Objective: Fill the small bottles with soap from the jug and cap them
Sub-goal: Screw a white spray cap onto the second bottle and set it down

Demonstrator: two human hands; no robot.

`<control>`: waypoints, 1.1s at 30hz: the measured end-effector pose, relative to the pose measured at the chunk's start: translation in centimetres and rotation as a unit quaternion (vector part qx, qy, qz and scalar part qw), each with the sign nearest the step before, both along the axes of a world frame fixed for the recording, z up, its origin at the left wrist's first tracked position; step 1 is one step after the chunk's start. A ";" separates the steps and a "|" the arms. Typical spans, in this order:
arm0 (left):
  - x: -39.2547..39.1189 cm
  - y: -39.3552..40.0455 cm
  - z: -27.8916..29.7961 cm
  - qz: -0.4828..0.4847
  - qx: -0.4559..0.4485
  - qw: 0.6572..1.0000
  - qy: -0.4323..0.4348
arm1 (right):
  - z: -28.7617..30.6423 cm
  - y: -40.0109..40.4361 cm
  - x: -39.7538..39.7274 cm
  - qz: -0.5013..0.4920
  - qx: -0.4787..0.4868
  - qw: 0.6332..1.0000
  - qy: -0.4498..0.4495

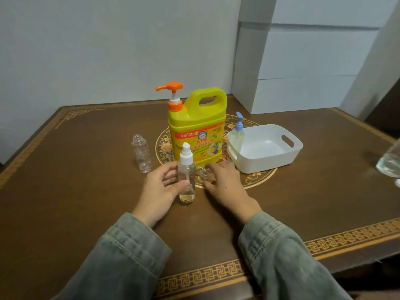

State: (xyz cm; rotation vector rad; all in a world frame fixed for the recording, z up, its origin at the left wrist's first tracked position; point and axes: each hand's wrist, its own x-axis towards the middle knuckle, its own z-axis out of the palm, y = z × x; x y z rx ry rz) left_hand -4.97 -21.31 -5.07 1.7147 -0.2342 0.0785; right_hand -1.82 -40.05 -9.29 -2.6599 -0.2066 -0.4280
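just in front of the person's two hands, the yellow soap jug [195,131] is standing upright on the brown table [86,191], its orange pump [171,88] pointing away to the left-hand side. the left hand [161,187] is wrapping around a clear spray bottle [186,176], thumb across the front and fingers behind; the bottle is standing upright with its white spray cap on, its long axis vertical, and a little pale liquid is showing at the bottom. the right hand [225,182] is lying low on the table just to the right of that bottle, fingers curling around something small and clear [204,175] at the foot of the jug. i cannot tell whether it is actually gripping it or only touching it, nor quite what it is.

beyond the left hand and a bit further left, an uncapped empty bottle [141,153] is standing apart from everything. beyond the right hand, a white basket [270,148] is holding a small bottle with a blue pump top [238,135], leaning in its near corner.

to my eye the held bottle is nearly empty, so it looks like filling is barely begun. the jug is straight ahead of the left hand, and that hand is the nearer to the pump spout.
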 end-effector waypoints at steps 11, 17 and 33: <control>0.2 2.1 0.0 0.013 0.009 1.000 -0.018 | 3.8 1.0 -1.1 0.032 0.155 0.984 -0.088; -1.0 2.9 1.4 0.014 0.006 0.999 -0.041 | 9.2 2.5 -3.7 0.122 0.365 0.916 -0.116; -1.6 4.8 2.0 0.008 0.039 0.997 -0.063 | 12.1 4.2 -3.7 0.164 0.292 0.929 -0.157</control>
